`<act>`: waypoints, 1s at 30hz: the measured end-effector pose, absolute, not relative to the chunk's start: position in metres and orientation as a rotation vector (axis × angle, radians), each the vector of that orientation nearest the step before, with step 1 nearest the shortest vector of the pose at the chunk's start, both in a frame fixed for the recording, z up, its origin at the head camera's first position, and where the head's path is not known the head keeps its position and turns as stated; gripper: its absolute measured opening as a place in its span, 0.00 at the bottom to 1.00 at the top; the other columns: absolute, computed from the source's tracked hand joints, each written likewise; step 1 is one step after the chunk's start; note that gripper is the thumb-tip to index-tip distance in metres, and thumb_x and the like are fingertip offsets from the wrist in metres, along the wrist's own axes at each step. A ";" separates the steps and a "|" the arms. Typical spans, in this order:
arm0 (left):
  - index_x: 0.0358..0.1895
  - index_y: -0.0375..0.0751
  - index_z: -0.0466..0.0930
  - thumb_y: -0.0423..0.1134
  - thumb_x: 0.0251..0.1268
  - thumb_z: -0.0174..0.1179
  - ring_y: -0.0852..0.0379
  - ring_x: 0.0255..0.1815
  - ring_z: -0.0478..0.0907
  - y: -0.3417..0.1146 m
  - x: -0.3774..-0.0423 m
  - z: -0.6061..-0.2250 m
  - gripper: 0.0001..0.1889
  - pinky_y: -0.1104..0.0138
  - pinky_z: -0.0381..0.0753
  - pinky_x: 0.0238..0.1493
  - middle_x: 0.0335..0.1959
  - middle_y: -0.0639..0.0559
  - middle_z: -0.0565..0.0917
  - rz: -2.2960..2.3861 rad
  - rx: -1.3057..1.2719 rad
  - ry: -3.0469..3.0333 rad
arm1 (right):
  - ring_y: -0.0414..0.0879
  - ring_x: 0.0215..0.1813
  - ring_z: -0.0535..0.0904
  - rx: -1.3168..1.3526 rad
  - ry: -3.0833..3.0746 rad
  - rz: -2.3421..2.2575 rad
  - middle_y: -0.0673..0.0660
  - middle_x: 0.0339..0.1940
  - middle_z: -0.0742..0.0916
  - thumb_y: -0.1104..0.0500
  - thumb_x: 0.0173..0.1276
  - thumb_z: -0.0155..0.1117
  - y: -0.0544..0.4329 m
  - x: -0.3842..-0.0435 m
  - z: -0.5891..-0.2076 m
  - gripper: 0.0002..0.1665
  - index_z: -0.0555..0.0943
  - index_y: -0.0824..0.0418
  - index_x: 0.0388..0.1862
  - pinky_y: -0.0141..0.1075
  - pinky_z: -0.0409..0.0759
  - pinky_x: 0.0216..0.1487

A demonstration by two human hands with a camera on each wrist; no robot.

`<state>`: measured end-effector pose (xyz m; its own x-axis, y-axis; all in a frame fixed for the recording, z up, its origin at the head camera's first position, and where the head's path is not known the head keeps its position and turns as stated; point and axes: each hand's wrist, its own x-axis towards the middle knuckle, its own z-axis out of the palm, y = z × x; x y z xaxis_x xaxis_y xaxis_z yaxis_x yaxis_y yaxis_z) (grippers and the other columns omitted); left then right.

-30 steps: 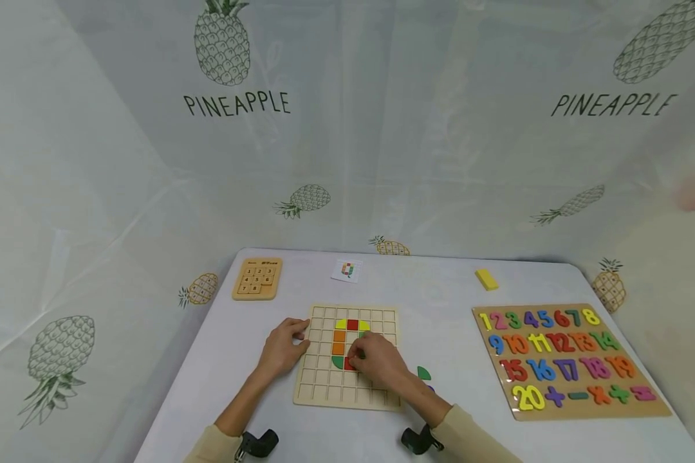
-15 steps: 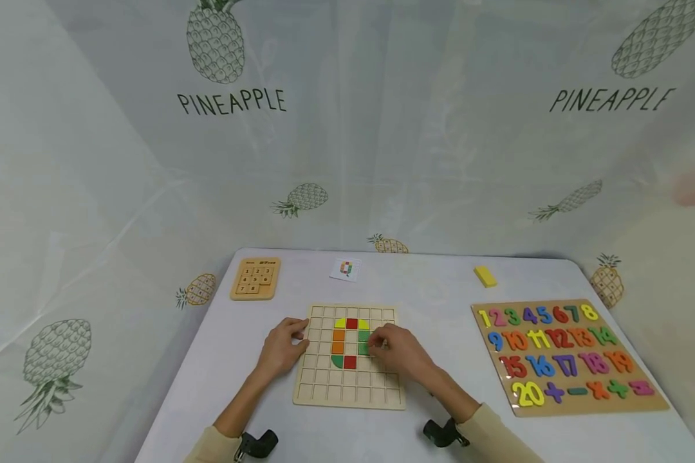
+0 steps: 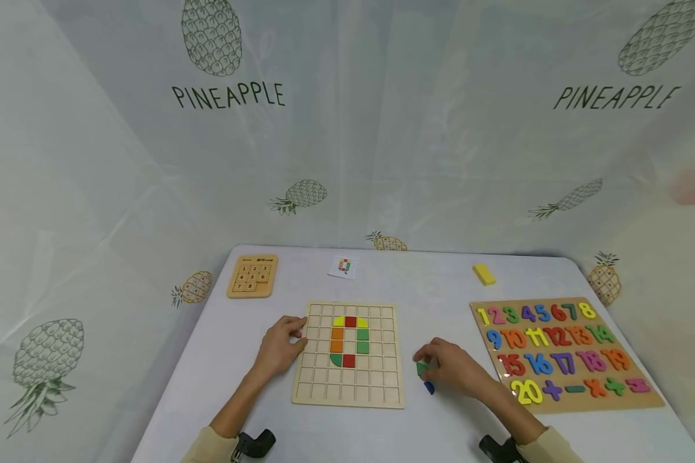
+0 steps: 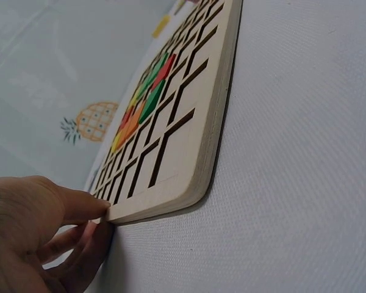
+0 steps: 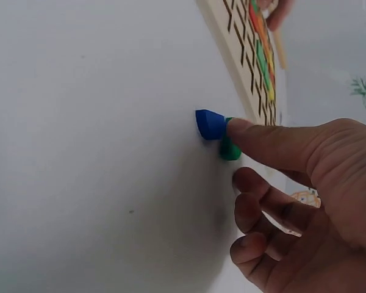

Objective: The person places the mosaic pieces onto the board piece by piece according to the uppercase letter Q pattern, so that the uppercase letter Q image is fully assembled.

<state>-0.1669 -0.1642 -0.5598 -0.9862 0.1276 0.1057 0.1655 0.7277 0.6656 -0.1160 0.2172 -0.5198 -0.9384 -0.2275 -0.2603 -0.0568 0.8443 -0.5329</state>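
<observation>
In the head view, a square wooden grid board (image 3: 318, 386) holds red, yellow, orange and green pieces in a ring. My left hand (image 3: 280, 344) rests at the board's left edge, thumb and index fingertips touching it a little apart. My right hand (image 3: 448, 366) is low over the table right of the board, thumb and index finger around a green quarter-round piece (image 3: 421, 368). A small blue piece (image 3: 429, 388) lies just nearer. From the right wrist, my thumb presses at the green piece (image 5: 230, 149), beside the blue piece (image 5: 210, 124); the index fingertip is hidden.
A number board (image 3: 556, 404) with colourful digits lies at the right. At the back are a wooden number-slide puzzle (image 3: 251, 276), a card (image 3: 343, 267) with a coloured ring pattern, and a yellow block (image 3: 484, 274). A pineapple-print curtain (image 3: 347, 128) hangs behind.
My right hand has moved off the board to the right, down to the green piece on the table. Two green pieces now show in the ring's right side. My left hand has stayed put.
</observation>
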 end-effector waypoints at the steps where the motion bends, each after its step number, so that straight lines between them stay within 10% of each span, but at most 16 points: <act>1: 0.61 0.36 0.82 0.33 0.59 0.70 0.59 0.43 0.81 -0.164 -0.167 -0.560 0.24 0.59 0.76 0.46 0.55 0.48 0.82 -1.110 -0.244 -2.871 | 0.40 0.38 0.73 -0.224 2.713 -0.754 0.43 0.35 0.79 0.59 0.56 0.79 0.218 -0.115 -0.521 0.14 0.86 0.46 0.39 0.37 0.77 0.43; 30: 0.62 0.37 0.81 0.34 0.59 0.70 0.59 0.43 0.80 -0.161 -0.164 -0.554 0.25 0.59 0.76 0.44 0.54 0.48 0.82 -1.084 -0.225 -2.883 | 0.38 0.33 0.79 -0.391 2.617 -1.282 0.43 0.28 0.85 0.59 0.65 0.72 0.148 -0.130 -0.530 0.03 0.86 0.53 0.37 0.32 0.77 0.35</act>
